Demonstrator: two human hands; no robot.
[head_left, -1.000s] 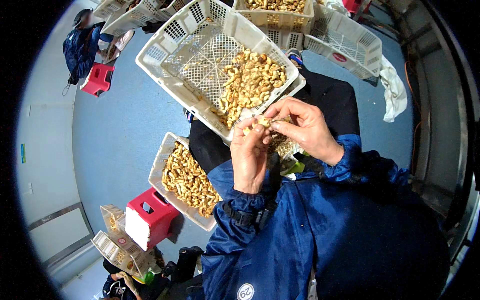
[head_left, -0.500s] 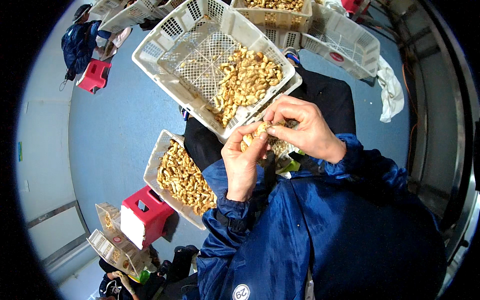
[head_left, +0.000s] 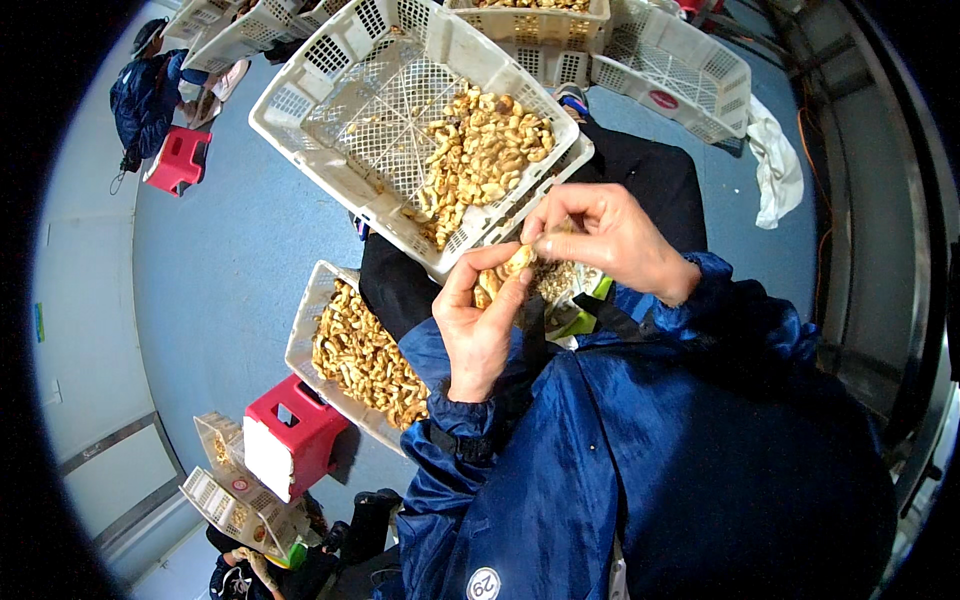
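One small tan nut piece (head_left: 516, 262), long axis slanting up-right, I see pinched between my left hand (head_left: 478, 330) and right hand (head_left: 610, 240), above two filled white slatted plastic crates (head_left: 300, 100).

Left hand (head_left: 478, 330) and right hand (head_left: 610, 238) pinching tan piece (head_left: 517, 262), white crate (head_left: 330, 95)

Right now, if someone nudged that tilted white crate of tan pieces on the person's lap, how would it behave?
The white crate leans at an angle, its lower corner over the lap, so a push would probably tip or slide it. The tan pieces lie loose, heaped at the low end, so they would likely tumble. Its open lattice walls suggest a light, fairly stiff plastic.
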